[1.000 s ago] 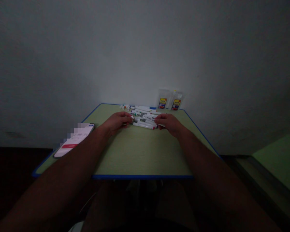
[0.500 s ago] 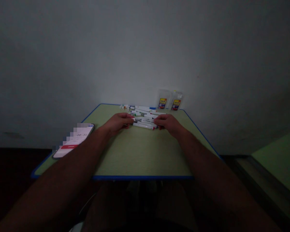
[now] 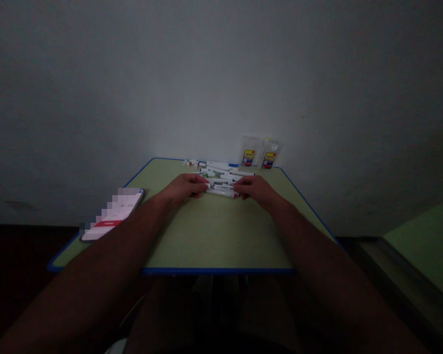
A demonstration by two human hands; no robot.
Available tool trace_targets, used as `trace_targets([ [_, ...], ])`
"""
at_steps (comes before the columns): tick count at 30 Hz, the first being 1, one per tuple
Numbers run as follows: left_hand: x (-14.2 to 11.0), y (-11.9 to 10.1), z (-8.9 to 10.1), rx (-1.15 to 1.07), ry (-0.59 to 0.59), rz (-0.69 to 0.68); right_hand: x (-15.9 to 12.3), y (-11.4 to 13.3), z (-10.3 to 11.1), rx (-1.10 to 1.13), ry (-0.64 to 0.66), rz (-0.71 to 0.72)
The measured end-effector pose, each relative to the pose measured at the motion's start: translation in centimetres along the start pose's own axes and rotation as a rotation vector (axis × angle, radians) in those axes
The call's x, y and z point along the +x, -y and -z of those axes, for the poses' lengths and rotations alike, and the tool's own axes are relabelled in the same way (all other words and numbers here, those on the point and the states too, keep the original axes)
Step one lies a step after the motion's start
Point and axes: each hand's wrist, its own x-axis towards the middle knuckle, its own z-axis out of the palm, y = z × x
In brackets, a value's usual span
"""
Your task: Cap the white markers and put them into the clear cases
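"Holding a small white cap (image 3: pixel 207 186), your left hand (image 3: pixel 184 188) has its thumb and fingers pinched together at the left end of the pile of white markers (image 3: pixel 227 176). What about the other side?"

"Your right hand (image 3: pixel 257 189) is narrowed too, fingertips closed on a white marker (image 3: pixel 226 187) that lies between your two hands, level with the cap. Its right end disappears behind your fingers."

"Do cap and marker meet?"

"You can't tell; the light is dim and the two pale shapes blur together. The pile lies between and just beyond your hands on the desk (image 3: pixel 221 231), the barrels overlapping so much that you couldn't count them."

"Your loose caps (image 3: pixel 191 163)?"

"Clustered by the far edge, beyond your left hand, too small to make out singly. Two clear pouches (image 3: pixel 248 152) stand against the wall (image 3: pixel 221 73) beyond your right hand, their label print unreadable."

"And your phone (image 3: pixel 112 221)?"

"Near your left forearm, which covers one corner; blocky squares mask part of its screen."
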Motion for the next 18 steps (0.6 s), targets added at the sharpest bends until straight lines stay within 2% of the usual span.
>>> trace_targets([
  [9, -0.10, 0.26, -0.30, 0.076, 0.040, -0.065, 0.10, -0.17, 0.01, -0.069, 0.030, 0.017],
  [18, -0.08, 0.23, -0.45, 0.087, 0.035, -0.061, 0.20, -0.58, 0.16, -0.076, 0.033, 0.016],
])
